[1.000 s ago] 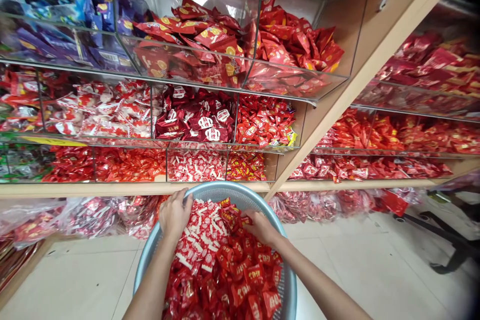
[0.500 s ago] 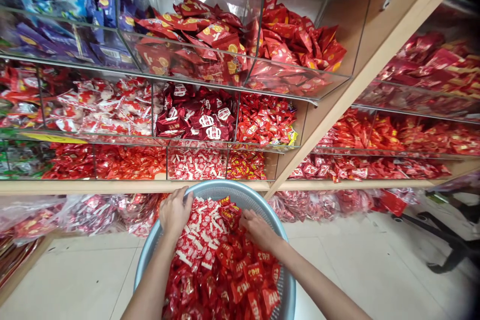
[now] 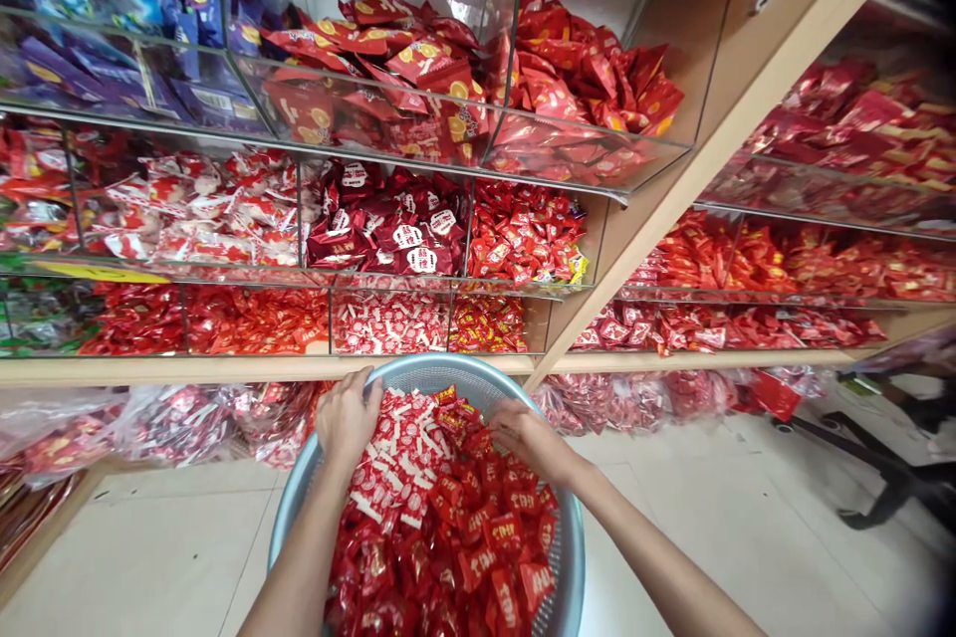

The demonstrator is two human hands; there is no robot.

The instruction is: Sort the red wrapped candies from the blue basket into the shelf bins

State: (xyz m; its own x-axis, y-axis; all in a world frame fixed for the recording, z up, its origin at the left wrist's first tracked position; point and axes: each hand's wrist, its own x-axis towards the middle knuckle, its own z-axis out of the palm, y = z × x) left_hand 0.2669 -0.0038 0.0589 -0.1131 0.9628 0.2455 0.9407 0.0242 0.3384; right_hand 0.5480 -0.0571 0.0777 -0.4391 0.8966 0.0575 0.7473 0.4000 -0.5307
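A blue plastic basket [image 3: 574, 518] with perforated walls is full of wrapped candies. My left hand [image 3: 348, 418] is closed over its rim at the far left. White-and-red candies [image 3: 399, 458] lie beside that hand, inside the basket. Small red-and-yellow candies [image 3: 457, 416] sit at the back, with red gold-lettered candies [image 3: 502, 530] nearer the right front and darker red candies [image 3: 407, 567] at the front left. Just above the candies at the back right is my right hand [image 3: 529, 438]. Its fingers curve inward and are smeared by motion, so what they hold cannot be made out.
Shelves with clear bins hold red packets [image 3: 418, 60], maroon packets [image 3: 395, 224] and blue packets [image 3: 198, 15]. A wooden shelf edge [image 3: 186, 370] runs behind the basket. Plastic bags of candy [image 3: 171, 423] lie beneath it. A black chair base [image 3: 873, 468] stands right on the tiled floor [image 3: 694, 508].
My right hand has lifted slightly and moved right from the red-and-yellow candies, showing more of them. My left hand stays on the rim. The view has shifted a little.
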